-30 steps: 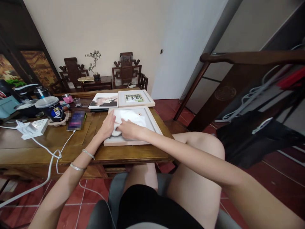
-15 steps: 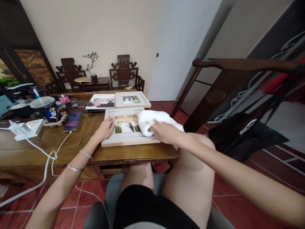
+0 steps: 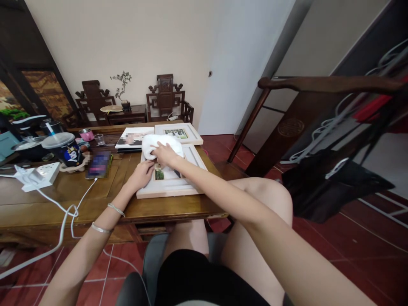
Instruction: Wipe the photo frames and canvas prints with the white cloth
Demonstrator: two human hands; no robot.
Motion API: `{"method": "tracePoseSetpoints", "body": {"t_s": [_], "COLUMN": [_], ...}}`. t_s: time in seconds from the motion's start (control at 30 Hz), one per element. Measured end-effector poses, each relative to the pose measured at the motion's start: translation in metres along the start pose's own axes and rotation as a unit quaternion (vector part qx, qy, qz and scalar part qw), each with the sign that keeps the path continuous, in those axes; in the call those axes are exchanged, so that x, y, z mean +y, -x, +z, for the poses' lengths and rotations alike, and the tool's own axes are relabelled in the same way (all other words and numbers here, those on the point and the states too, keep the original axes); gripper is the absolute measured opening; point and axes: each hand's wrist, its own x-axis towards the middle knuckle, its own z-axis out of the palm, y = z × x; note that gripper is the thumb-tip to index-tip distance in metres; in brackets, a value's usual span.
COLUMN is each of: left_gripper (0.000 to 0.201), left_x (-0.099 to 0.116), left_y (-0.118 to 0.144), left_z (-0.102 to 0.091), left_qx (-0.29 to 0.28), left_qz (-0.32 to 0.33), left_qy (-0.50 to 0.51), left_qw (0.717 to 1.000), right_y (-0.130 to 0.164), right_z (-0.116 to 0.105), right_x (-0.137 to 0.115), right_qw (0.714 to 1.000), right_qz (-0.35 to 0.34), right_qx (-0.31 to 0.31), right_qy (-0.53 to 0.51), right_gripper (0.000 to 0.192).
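White cloth (image 3: pixel 148 145) grasped in right hand (image 3: pixel 165 155), lying over pale frame's (image 3: pixel 168 194) far side; photo (image 3: pixel 160 174) inside partly covered. Left hand (image 3: pixel 143 174) on frame's left border, grip unclear. Lidded cup (image 3: pixel 72 154) nearby, contents hidden.

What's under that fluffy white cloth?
The near frame is partly under the cloth. Bits of its picture show at the bottom; the cloth, right hand and arm hide the rest, so I can't tell what's there.

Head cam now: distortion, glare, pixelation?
Head view: wide-angle look, wooden chair at right appears slanted; phone largely pixelated; white cloth nearly washed out; soft sheen on the wooden tabletop.
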Motion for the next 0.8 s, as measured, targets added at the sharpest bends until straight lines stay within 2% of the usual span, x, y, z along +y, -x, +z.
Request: {"method": "tracePoseSetpoints", "body": {"t_s": [0.1, 0.3, 0.37, 0.43, 0.6, 0.7, 0.8], "left_gripper": [0.035, 0.036, 0.036, 0.036, 0.037, 0.038, 0.045], "left_x": [0.000, 0.002, 0.004, 0.004, 0.004, 0.002, 0.000], "left_y": [0.000, 0.002, 0.003, 0.003, 0.002, 0.004, 0.006], "left_z": [0.002, 0.003, 0.003, 0.003, 0.004, 0.003, 0.002], "left_qx": [0.002, 0.006, 0.019, 0.027, 0.034, 0.043, 0.085], "left_qz": [-0.015, -0.058, -0.064, -0.067, -0.059, -0.061, -0.080], "left_qy": [-0.005, -0.009, -0.005, -0.003, 0.008, 0.008, 0.006], "left_qw": [1.000, 0.998, 0.998, 0.997, 0.998, 0.997, 0.993], "right_y": [0.002, 0.054, 0.074, 0.094, 0.142, 0.164, 0.175], "right_z": [0.003, -0.009, -0.014, -0.018, -0.023, -0.023, -0.015], "right_x": [0.002, 0.064, 0.077, 0.079, 0.057, 0.053, 0.060], "right_qw": [1.000, 0.984, 0.980, 0.980, 0.988, 0.994, 0.993], "right_qz": [0.017, 0.156, 0.175, 0.171, 0.113, 0.069, 0.071], "right_qx": [-0.025, -0.083, -0.089, -0.090, -0.101, -0.078, -0.043], "right_qy": [0.006, 0.027, 0.039, 0.044, 0.013, -0.030, -0.081], "right_gripper": [0.043, 0.042, 0.047, 0.049, 0.046, 0.047, 0.049]}}
